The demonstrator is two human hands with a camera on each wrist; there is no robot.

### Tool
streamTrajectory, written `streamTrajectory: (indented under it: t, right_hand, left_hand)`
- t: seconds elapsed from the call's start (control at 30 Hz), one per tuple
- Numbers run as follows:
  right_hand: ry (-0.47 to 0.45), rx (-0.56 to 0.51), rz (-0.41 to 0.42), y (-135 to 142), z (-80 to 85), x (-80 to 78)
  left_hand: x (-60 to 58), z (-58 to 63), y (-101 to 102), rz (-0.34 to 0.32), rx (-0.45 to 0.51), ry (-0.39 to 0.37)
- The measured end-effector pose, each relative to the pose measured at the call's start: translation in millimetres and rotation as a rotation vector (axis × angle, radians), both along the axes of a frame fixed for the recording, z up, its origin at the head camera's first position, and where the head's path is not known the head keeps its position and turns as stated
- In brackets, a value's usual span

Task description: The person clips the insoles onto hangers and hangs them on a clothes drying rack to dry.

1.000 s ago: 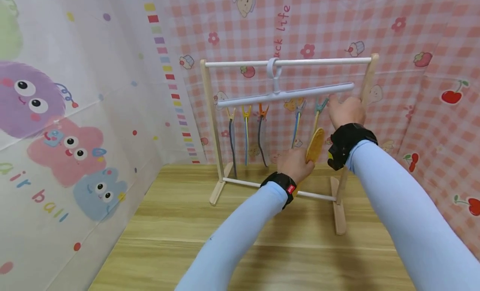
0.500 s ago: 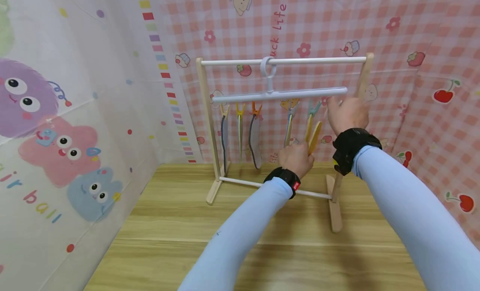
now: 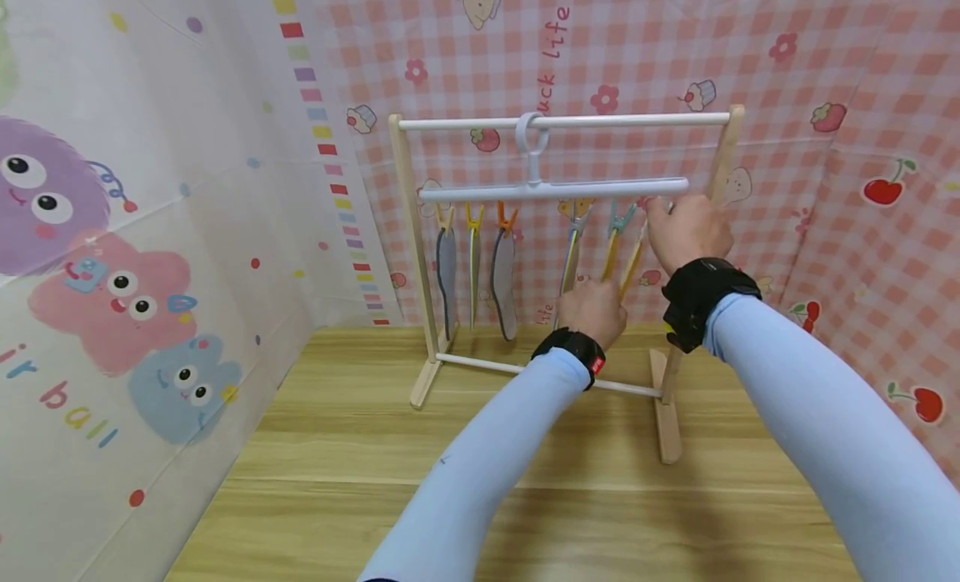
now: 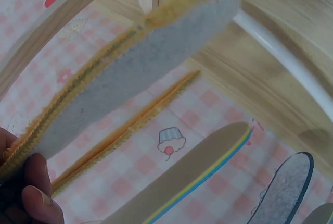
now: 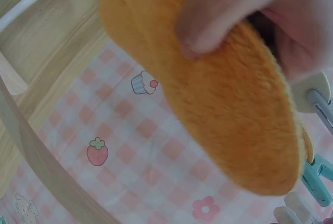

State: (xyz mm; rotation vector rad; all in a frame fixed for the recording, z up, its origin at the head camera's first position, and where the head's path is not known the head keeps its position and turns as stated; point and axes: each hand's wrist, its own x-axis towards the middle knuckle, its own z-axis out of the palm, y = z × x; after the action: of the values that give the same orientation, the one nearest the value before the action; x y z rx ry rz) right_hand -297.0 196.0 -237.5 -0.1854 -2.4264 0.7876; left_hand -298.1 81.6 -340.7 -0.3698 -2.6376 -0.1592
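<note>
My left hand (image 3: 592,311) grips a fuzzy orange insole (image 5: 234,114) with a grey underside, held upright near the hanger's right end. Its upper end reaches toward my right hand (image 3: 688,230), whose curled fingers pinch a white clothespin (image 5: 295,211) just under the white hanger (image 3: 615,188). Beside the held insole, a second orange insole (image 4: 130,127) hangs from a teal clothespin (image 3: 619,219). Further left hangs an insole with a yellow-and-blue edge (image 4: 192,177), on a grey clothespin (image 3: 576,221). The left hand hides the lower parts of these insoles in the head view.
Toward the hanger's left end, more insoles hang, including a grey one (image 3: 505,282), from yellowish and orange clothespins. The hanger hooks over the top rod (image 3: 637,121) of a wooden rack standing on the wooden table (image 3: 330,449). Patterned cloth (image 3: 675,40) surrounds it.
The left hand's insole has risen toward the right hand and turned edge-on. The hanger has swung from tilted to nearly level, and the hanging insoles have turned to show more of their faces.
</note>
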Motion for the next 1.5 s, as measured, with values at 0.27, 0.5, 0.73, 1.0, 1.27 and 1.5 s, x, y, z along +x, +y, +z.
streamTrajectory:
  t: [0.27,0.5,0.73,1.0,1.27,1.5]
  right_hand:
    - [0.012,0.005,0.029,-7,-0.2,3.0]
    - [0.010,0.004,0.051,-13,-2.8,5.9]
    - [0.000,-0.008,0.064,-13,-6.0,8.4]
    - [-0.048,-0.003,0.071,-10,-11.8,10.8]
    - [-0.063,0.008,0.082,-2,-31.5,11.7]
    - [-0.142,-0.014,0.123,1,-55.3,21.2]
  left_hand:
    - [-1.5,6.8,-2,-0.025,0.015,0.012]
    - [-2.4,16.3,-3,-0.047,0.020,0.000]
    - [3.3,9.5,-5,-0.074,0.031,-0.061]
    - [10.0,-4.7,-10,-0.116,-0.050,-0.045]
    - [23.4,-17.4,-32,-0.119,-0.038,-0.149]
    - [25.7,-28.8,-67,-0.077,-0.042,-0.163]
